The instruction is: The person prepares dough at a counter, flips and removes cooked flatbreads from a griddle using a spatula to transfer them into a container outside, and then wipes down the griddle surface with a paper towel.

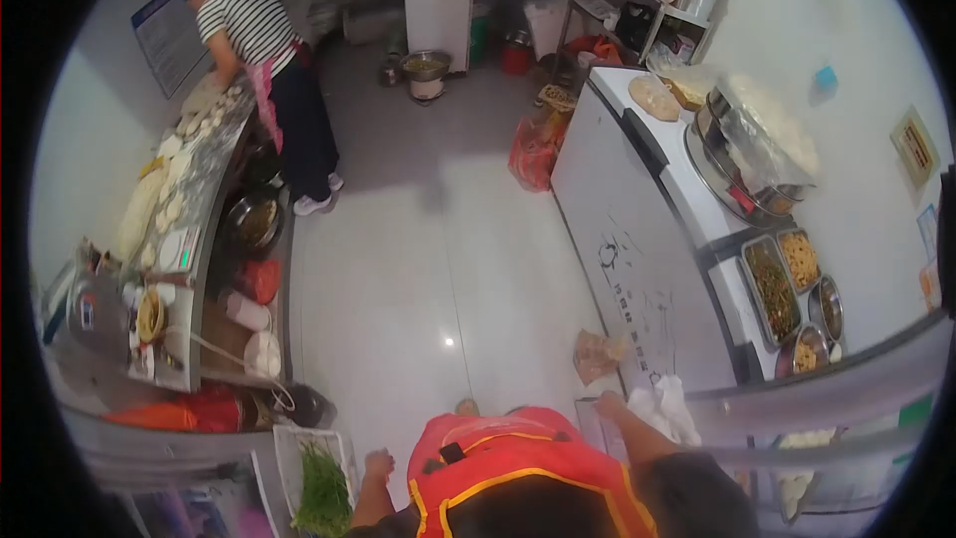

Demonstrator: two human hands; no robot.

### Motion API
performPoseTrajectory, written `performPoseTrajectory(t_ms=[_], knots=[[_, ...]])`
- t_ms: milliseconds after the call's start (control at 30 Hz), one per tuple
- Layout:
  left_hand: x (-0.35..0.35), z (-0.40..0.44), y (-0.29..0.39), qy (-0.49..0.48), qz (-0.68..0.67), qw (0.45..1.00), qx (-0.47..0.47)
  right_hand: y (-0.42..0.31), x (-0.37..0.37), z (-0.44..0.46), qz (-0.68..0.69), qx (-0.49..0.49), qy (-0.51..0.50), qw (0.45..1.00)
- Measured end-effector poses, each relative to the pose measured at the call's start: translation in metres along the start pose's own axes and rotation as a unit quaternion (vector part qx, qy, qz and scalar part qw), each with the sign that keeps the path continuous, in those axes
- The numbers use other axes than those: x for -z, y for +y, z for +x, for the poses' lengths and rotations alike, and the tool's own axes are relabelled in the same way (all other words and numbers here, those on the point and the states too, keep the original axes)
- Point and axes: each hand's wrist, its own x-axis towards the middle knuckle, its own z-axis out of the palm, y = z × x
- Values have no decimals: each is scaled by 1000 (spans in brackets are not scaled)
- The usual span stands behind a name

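Observation:
My left hand (378, 464) hangs low beside my red apron (508, 458), near a white basket (289, 443) of green herbs (323, 486). Its fingers look loosely curled, with nothing visible in them. On the other side, my right hand (609, 404) is low by the front of a white chest freezer (637, 249). A white cloth (669, 408) lies close to that wrist, and a clear plastic bag (597, 355) with something brownish is just beyond the hand. The right fingers are too small and blurred to make out.
A person in a striped shirt (254, 20) works at a dough-covered counter (224, 139) on the left. Metal food trays (772, 291) and a steamer (722, 154) stand on the freezer. A red bag (536, 151) and a bowl (426, 65) stand farther along the tiled floor (418, 269).

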Motion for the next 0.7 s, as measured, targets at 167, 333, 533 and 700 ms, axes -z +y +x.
performPoseTrajectory(t_ms=[167,333,533,700], knots=[[209,156,-29,157,-453,874,72,7,28,73,33,-65,55,996],[432,262,18,195,-670,709,104,25,55,220,-175,77,-142,971],[453,362,-64,-31,-604,793,73,83,151,454,6,-8,-31,999],[460,435,-136,36,-156,986,-42,27,454,548,321,-131,221,912]])
